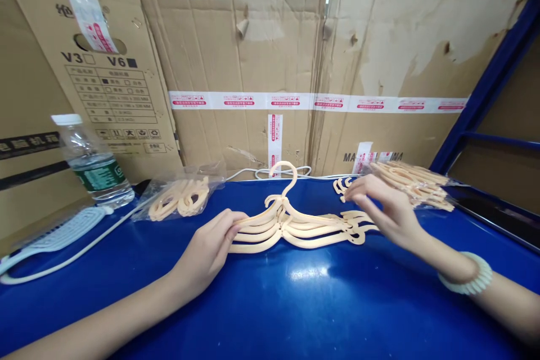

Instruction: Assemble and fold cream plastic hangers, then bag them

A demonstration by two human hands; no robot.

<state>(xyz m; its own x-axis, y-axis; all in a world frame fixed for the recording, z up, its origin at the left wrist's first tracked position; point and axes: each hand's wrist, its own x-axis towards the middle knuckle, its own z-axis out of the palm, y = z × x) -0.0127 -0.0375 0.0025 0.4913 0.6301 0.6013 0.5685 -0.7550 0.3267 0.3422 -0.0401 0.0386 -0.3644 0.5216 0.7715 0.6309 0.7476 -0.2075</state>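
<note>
Several beige plastic clothes hangers (307, 243) lie stacked on the blue table, with one hook (287, 169) rising from the middle. My left hand (213, 242) is closed around the left end of the stack, its thumb in front. My right hand (388, 208) is above the right end of the hangers, fingers stretched to the left and thumb a little apart. Its fingertips are at a few small curved beige hooks (337, 185) on the table; I cannot tell whether they touch one. A pale beaded bracelet (468, 274) circles the right wrist.
A clear bag of beige parts (185, 198) lies left of the hangers, with a water bottle (99, 171) and white hairbrush (67, 233) beyond. More bagged beige parts (415, 180) and a dark flat device (498, 216) are at the right. Cardboard (236, 56) stands behind a white cable (248, 171).
</note>
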